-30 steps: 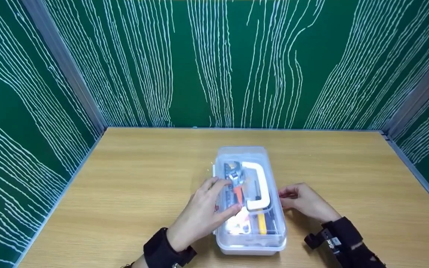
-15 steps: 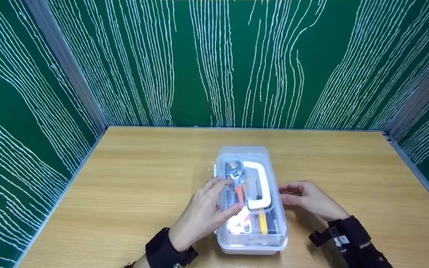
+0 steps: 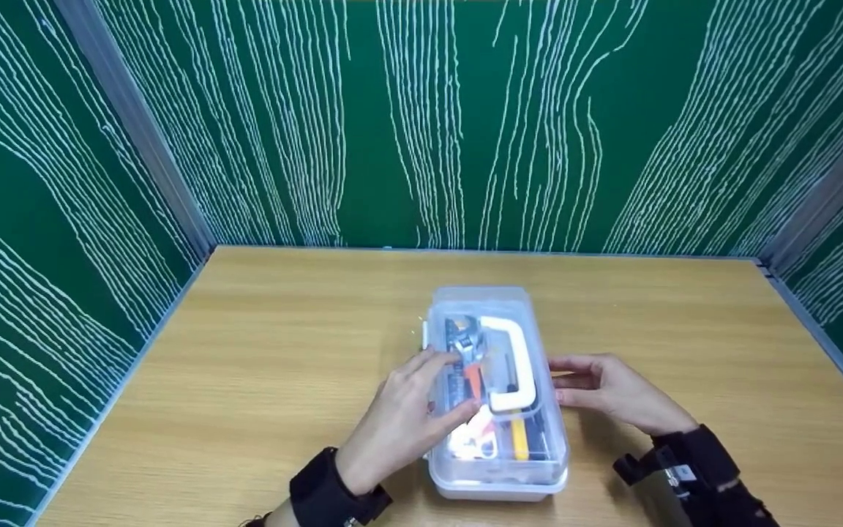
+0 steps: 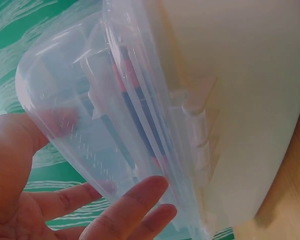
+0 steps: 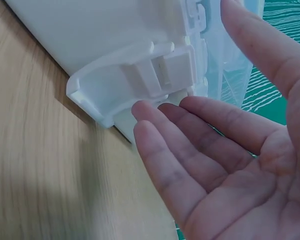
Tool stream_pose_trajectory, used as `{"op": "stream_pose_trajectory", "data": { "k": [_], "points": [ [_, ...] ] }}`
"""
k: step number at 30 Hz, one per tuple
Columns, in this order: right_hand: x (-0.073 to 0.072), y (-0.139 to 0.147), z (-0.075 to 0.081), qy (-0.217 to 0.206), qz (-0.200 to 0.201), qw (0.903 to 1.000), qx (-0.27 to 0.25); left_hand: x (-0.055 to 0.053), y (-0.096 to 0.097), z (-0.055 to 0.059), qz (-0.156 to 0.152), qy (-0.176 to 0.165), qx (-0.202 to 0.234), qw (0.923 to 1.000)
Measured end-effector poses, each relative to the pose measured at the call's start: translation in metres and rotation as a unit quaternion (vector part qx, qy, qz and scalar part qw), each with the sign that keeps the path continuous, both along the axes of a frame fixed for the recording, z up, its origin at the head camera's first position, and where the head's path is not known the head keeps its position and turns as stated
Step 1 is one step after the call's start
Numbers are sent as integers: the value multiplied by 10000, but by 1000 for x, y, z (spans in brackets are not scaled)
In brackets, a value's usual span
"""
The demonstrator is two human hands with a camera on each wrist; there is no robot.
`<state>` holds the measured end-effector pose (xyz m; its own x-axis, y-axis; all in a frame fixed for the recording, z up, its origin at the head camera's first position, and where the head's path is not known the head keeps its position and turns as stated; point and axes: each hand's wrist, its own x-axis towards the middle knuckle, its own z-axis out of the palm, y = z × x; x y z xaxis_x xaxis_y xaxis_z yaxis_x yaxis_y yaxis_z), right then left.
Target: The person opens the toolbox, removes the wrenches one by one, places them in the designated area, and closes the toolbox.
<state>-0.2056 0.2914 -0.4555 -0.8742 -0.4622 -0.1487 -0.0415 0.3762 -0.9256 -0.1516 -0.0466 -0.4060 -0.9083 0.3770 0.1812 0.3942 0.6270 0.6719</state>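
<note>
A toolbox with a clear lid and white base stands lengthwise on the table. Its white handle lies folded on the lid. Through the lid show an adjustable wrench with an orange grip, something yellow and a white-handled item. My left hand rests on the lid's left part, thumb and fingers spread; in the left wrist view some fingertips lie along the hinge side. At the box's right side is my right hand, fingers loosely bent beside a white latch that stands out from the wall. Whether they touch it is unclear.
The wooden table is bordered by green panels with wavy white lines at the back and both sides. Black straps with cameras sit on both wrists, the right wrist camera sticking out near the table.
My right hand has shifted slightly away from the person along the box's side, its fingers opening a little. The left hand keeps its place on the lid. The whole view has drifted slightly.
</note>
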Motion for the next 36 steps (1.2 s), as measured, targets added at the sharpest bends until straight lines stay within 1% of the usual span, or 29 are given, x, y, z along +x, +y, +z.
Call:
{"op": "stream_pose_trajectory", "data": {
  "k": [4,7,11,15,23,31,36],
  "points": [
    [1,0,0,58,25,10000,-52,-1,1,0,-19,91,22,10000],
    [1,0,0,81,39,9999,-78,-1,1,0,-26,93,23,10000],
    [2,1,0,162,61,9998,-39,0,1,2,26,-18,-17,10000],
    [1,0,-1,145,61,9999,-32,0,1,2,42,-20,-2,10000],
    [2,2,1,132,52,9999,18,-1,4,-2,-4,171,16,9999],
    [2,8,2,186,123,9997,122,1,7,-5,-65,181,75,9998],
    [2,8,3,227,189,9996,46,1,6,-8,-132,401,197,9989]
  ]
}}
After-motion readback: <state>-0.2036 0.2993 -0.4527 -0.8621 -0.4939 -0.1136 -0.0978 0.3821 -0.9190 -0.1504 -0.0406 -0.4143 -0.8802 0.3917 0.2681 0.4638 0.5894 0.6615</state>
